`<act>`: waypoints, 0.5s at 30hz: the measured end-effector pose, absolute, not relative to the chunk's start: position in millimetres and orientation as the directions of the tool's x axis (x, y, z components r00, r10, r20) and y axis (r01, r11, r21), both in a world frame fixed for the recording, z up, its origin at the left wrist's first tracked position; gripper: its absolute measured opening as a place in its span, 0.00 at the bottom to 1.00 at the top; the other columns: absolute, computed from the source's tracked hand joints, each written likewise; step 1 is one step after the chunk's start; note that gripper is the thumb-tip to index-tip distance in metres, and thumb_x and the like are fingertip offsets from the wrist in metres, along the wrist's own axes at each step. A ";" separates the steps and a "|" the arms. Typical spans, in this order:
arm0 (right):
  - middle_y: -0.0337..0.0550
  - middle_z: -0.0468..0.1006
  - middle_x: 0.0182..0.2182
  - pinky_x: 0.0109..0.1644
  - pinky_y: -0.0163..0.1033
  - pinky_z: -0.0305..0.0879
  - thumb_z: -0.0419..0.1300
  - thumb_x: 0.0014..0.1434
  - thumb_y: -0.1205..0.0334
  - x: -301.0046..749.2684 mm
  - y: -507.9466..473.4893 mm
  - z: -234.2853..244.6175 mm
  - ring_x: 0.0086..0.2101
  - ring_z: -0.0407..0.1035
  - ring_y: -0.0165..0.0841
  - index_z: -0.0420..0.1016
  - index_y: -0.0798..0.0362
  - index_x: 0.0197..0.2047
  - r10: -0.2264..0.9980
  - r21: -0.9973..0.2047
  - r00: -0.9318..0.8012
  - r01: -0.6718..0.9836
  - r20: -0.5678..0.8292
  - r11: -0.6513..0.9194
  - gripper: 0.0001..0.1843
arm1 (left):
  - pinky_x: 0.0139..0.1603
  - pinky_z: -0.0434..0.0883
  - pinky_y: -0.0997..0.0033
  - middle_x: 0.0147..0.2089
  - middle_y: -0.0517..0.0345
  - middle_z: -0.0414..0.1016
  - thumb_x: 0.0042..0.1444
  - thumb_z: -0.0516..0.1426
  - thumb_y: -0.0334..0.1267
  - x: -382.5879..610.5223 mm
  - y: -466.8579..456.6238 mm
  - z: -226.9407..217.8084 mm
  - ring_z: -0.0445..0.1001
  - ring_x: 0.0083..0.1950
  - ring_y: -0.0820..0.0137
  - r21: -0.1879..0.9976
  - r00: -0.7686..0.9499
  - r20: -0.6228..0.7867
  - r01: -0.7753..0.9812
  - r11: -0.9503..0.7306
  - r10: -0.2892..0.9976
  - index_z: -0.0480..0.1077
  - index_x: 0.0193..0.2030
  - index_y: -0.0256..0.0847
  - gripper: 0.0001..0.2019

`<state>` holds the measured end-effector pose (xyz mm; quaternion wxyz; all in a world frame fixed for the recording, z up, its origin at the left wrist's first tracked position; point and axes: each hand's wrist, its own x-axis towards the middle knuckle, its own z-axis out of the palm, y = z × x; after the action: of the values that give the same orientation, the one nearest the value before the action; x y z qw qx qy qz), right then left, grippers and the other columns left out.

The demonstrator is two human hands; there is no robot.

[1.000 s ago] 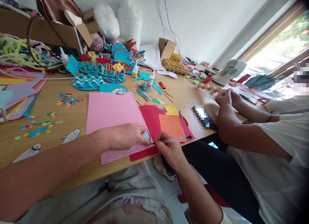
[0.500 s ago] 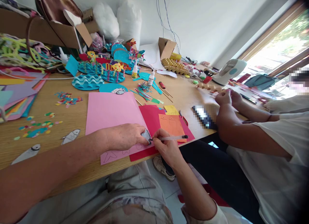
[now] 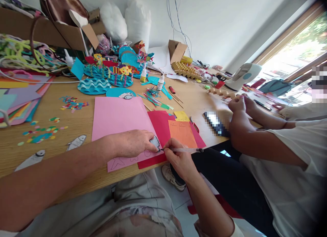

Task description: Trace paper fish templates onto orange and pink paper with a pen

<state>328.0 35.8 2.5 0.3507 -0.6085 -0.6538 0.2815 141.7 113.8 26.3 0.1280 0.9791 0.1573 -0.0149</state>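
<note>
My left hand [image 3: 135, 143] lies on a sheet of pink paper [image 3: 117, 116], thumb and fingers closed on a small grey paper cutout [image 3: 155, 142] and holding it flat near the sheet's right edge. A clear-barrelled pen [image 3: 186, 149] is pinched in my right hand [image 3: 177, 155], its tip at the edge of the cutout. Pencil-like outlines run along the pink sheet's lower edge. Red paper [image 3: 160, 122] lies partly under the pink sheet, with an orange piece [image 3: 181, 131] on top. Fish cutouts [image 3: 76, 142] lie left of the pink paper.
Paper dots [image 3: 43, 134], coloured sheets [image 3: 20, 100] and blue wavy paper pieces [image 3: 93, 86] occupy the table's left and back. Glue bottles [image 3: 160, 83] and a red lighter [image 3: 172, 89] stand or lie behind. At right, a co-worker's hands [image 3: 240, 104] are near a phone [image 3: 216, 122].
The pen has tilted slightly, its back end now lower and farther right. My right hand has shifted a little with it, while my left hand keeps its place on the cutout.
</note>
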 end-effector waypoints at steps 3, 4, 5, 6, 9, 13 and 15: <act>0.33 0.63 0.19 0.25 0.32 0.49 0.51 0.50 0.68 328.4 31.6 2.9 0.22 0.56 0.27 0.63 0.52 0.24 0.993 -0.782 -0.011 0.615 0.121 0.102 0.05 | 0.36 0.59 0.74 0.41 0.56 0.65 0.60 0.47 0.28 141.9 114.3 26.4 0.65 0.39 0.69 0.205 0.951 -0.089 0.309 -0.929 0.297 0.70 0.51 0.51 0.18; 0.33 0.63 0.19 0.25 0.32 0.49 0.51 0.50 0.68 328.2 30.3 2.9 0.22 0.56 0.27 0.63 0.52 0.24 0.993 -0.781 -0.010 0.617 0.120 0.101 0.05 | 0.36 0.59 0.74 0.40 0.56 0.65 0.60 0.47 0.28 142.0 114.3 26.6 0.65 0.38 0.69 0.197 0.950 -0.094 0.311 -0.930 0.297 0.70 0.51 0.51 0.18; 0.33 0.63 0.19 0.25 0.32 0.49 0.51 0.51 0.68 327.8 29.0 2.8 0.22 0.56 0.27 0.63 0.52 0.24 0.993 -0.782 -0.010 0.615 0.119 0.099 0.05 | 0.36 0.59 0.74 0.40 0.56 0.65 0.60 0.47 0.28 142.2 114.1 26.9 0.65 0.39 0.69 0.194 0.949 -0.097 0.313 -0.930 0.299 0.70 0.51 0.51 0.18; 0.33 0.63 0.19 0.25 0.32 0.49 0.51 0.51 0.68 327.3 27.9 2.4 0.22 0.56 0.27 0.63 0.52 0.24 0.993 -0.786 -0.011 0.610 0.117 0.099 0.05 | 0.36 0.59 0.74 0.40 0.56 0.65 0.60 0.47 0.29 142.3 113.9 27.2 0.65 0.39 0.69 0.193 0.949 -0.097 0.314 -0.930 0.300 0.70 0.51 0.51 0.18; 0.34 0.64 0.20 0.25 0.32 0.49 0.51 0.51 0.68 325.3 25.4 0.3 0.22 0.56 0.27 0.62 0.52 0.25 0.993 -0.792 -0.018 0.601 0.118 0.105 0.05 | 0.37 0.59 0.75 0.40 0.56 0.65 0.60 0.47 0.29 142.3 113.5 27.0 0.64 0.39 0.70 0.205 0.952 -0.082 0.305 -0.930 0.295 0.71 0.50 0.50 0.18; 0.34 0.64 0.20 0.25 0.31 0.49 0.51 0.51 0.68 321.2 24.3 -0.6 0.23 0.56 0.27 0.62 0.52 0.25 0.993 -0.795 -0.020 0.598 0.120 0.108 0.05 | 0.36 0.58 0.76 0.40 0.56 0.64 0.60 0.48 0.29 142.1 114.3 23.7 0.63 0.38 0.70 0.234 0.951 -0.068 0.310 -0.922 0.302 0.71 0.50 0.49 0.17; 0.34 0.64 0.20 0.25 0.31 0.49 0.51 0.51 0.68 318.9 24.3 0.7 0.23 0.57 0.27 0.63 0.52 0.25 0.993 -0.797 -0.032 0.594 0.117 0.113 0.05 | 0.36 0.58 0.75 0.40 0.57 0.64 0.60 0.48 0.30 142.0 114.9 21.7 0.63 0.38 0.70 0.259 0.950 -0.050 0.310 -0.915 0.307 0.71 0.49 0.49 0.16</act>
<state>318.9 24.3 0.7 0.3494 -0.6018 -0.6590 0.2855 142.0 114.9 21.7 0.1332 0.9785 0.1576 -0.0042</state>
